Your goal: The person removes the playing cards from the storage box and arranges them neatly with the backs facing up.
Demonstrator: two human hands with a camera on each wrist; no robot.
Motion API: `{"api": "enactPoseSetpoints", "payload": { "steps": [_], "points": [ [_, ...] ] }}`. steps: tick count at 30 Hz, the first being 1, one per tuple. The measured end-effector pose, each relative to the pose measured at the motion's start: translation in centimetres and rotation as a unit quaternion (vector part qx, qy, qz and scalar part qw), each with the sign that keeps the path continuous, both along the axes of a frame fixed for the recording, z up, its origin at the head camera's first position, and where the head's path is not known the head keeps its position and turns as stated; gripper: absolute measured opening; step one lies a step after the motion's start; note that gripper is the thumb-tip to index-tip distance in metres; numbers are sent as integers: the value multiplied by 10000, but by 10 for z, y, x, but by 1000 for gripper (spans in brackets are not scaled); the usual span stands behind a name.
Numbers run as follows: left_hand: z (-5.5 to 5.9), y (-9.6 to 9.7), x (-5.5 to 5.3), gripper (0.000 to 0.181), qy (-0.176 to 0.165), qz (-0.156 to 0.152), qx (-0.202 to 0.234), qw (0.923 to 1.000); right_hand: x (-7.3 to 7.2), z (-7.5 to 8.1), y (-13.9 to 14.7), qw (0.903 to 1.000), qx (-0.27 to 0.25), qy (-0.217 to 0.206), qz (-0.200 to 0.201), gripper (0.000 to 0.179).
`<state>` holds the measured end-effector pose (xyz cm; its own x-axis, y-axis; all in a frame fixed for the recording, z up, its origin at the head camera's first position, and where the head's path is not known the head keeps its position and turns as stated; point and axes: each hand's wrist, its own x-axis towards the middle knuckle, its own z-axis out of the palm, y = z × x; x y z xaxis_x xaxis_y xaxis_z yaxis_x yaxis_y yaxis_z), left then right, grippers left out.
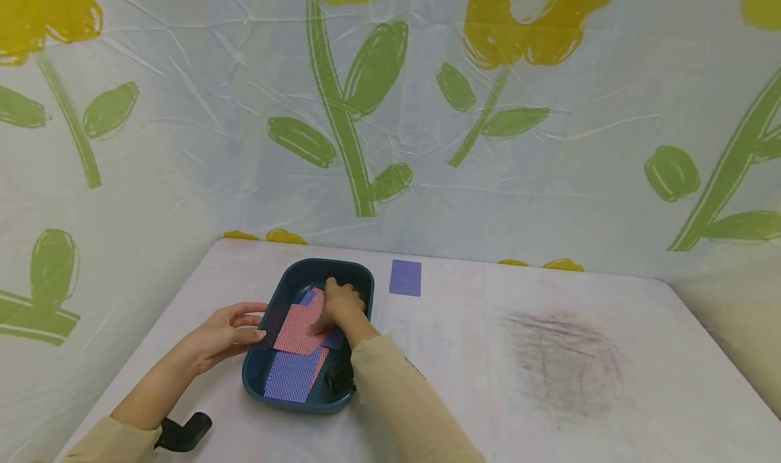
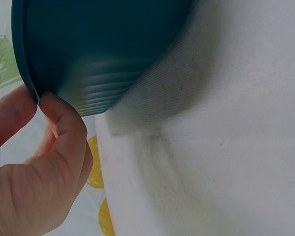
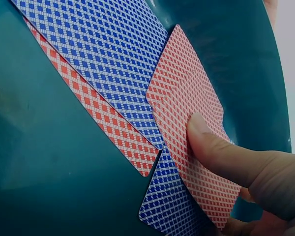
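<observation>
A dark teal plastic tray stands on the table with several playing cards in it, all showing their patterned backs. At its left side my left hand pinches the rim, as the tray wall between thumb and finger shows in the left wrist view. Inside the tray my right hand holds a red-backed playing card, thumb across its back and the other fingers largely hidden behind it. Another red card overlaps it. A blue-backed card lies alongside, over a red one; a further blue card shows below.
On the table right of the tray's far end lies a single blue-backed card. A dark smudge marks the white table cover at the right. Behind the table hangs a flower-printed cloth. Black wrist-camera parts show below the left forearm.
</observation>
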<state>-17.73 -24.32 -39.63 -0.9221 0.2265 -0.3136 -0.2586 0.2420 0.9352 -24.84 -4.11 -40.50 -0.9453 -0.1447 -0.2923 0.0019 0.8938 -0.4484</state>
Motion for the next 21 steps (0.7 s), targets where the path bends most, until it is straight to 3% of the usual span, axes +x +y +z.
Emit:
{"api": "enactPoseSetpoints", "payload": {
  "steps": [6, 12, 16, 21],
  "points": [
    [0, -1, -1, 64, -12, -43, 107, 9999, -2, -1, -1, 9989, -323, 332, 17, 65],
    [0, -1, -2, 65, -23, -93, 167, 9998, -3, 0, 3, 9925, -1184, 274, -140, 53],
    [0, -2, -2, 65, -35, -102, 174, 9998, -6, 0, 5, 9810, -1901, -51, -377, 52],
    [0, -2, -2, 65, -41, -87, 162, 9998, -14, -2, 6, 9542, -2824, -504, -849, 53]
  ]
}}
